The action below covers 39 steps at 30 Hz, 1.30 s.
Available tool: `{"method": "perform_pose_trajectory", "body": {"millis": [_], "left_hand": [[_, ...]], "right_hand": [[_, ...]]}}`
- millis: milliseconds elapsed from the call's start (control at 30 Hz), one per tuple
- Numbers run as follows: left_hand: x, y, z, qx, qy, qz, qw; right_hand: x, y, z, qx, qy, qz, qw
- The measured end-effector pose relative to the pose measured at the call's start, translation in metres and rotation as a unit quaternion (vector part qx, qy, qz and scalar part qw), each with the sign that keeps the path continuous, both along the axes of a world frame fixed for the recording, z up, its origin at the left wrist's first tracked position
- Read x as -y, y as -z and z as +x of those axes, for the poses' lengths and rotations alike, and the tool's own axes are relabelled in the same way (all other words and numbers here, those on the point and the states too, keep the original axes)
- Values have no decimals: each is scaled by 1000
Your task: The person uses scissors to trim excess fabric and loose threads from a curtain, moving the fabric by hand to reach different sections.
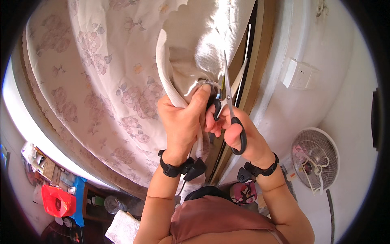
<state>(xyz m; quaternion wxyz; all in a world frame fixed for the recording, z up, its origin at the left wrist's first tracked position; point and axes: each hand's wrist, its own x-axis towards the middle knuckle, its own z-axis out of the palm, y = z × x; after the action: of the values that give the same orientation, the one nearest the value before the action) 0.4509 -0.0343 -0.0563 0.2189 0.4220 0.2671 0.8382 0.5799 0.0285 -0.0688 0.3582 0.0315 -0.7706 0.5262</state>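
A long floral curtain point(134, 65) hangs before me, its pale, shiny reverse side point(187, 53) turned outward near the window frame. My left hand point(183, 122) is closed on the folded curtain edge, thumb on top, beside a small dark round piece point(212, 88) that is partly hidden. In my right hand point(245, 132) is a pair of scissors point(228, 96) with black handles. Thumb and fingers are in the handle loops. The blades stand apart and point up, just right of the gathered cloth. Whether they touch any cloth or thread, I cannot tell.
A wooden frame point(260, 53) runs along the curtain's right side. On the white wall is a socket point(300, 75), with a round fan point(315, 154) and a white hanger point(319, 171) below. A red container point(59, 201) stands among clutter at lower left.
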Motion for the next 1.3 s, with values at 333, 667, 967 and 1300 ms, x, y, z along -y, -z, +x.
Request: {"method": "perform_pose_trajectory", "body": {"millis": [333,667,967,1300], "left_hand": [[-20,3,-12,3,-9,7,1000],[-11,0,-11,10,-16,23,1000],[-6,0,-9,9,-17,45,999],[1,1,-8,4,-22,51,998]], "right_hand": [[11,-7,22,29,-53,-41,997],[18,-1,20,176,-100,-75,976],[17,9,20,114,-162,-92,976],[21,14,20,114,-182,-96,972]]}}
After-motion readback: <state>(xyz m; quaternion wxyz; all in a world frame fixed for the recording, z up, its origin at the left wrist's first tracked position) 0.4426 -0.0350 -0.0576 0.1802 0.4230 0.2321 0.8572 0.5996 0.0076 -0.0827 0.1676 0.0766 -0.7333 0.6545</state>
